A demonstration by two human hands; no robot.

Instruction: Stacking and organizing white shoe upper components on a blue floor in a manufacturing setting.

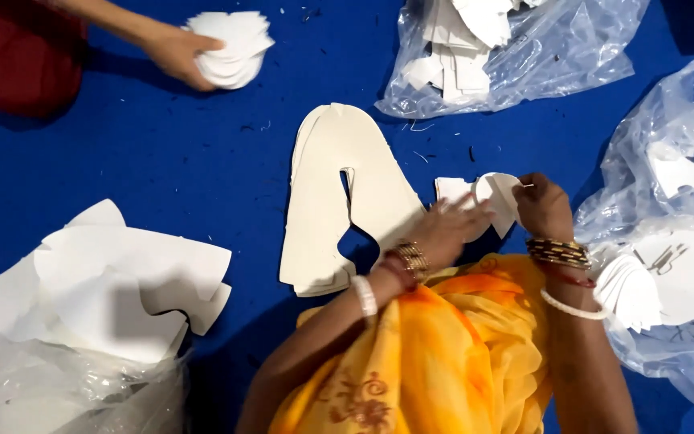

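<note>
The worktop (pixel 202 153) is deep blue. The cut pieces (pixel 347 201) and the small stack (pixel 230 48) are plain white. The bags (pixel 524 56) are clear. The cloth (pixel 435 354) is orange-yellow with a brown flower pattern. The bangles (pixel 560 253) are gold and red.

A blue surface (pixel 202 161) is carrying everything here. A stack of large cream cut pieces (pixel 339 201) is lying at its middle, loose white sheets (pixel 122 281) are spreading at the left, and clear plastic bags of white cut pieces (pixel 516 48) are sitting at the top and right edges, with tiny scraps scattered between them.
</note>
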